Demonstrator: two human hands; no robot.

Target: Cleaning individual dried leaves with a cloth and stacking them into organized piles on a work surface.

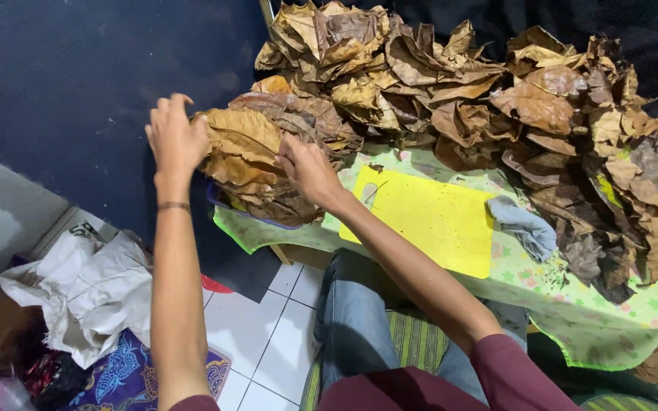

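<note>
Between both hands [177,141]: dry leaf stack [249,160]

the tabletop [573,304] wears a pale green flowered cloth. on it lie a flat yellow cutting board [428,217], a crumpled grey rag [525,225] touching the board's right edge, and a broad heap of dry brown leaves [451,84] along the far side.

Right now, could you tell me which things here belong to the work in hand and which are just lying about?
In use:
left hand
right hand
stack of dry leaves
big leaf pile

Lying about:
yellow board
grey cloth
crumpled white cloth
</note>
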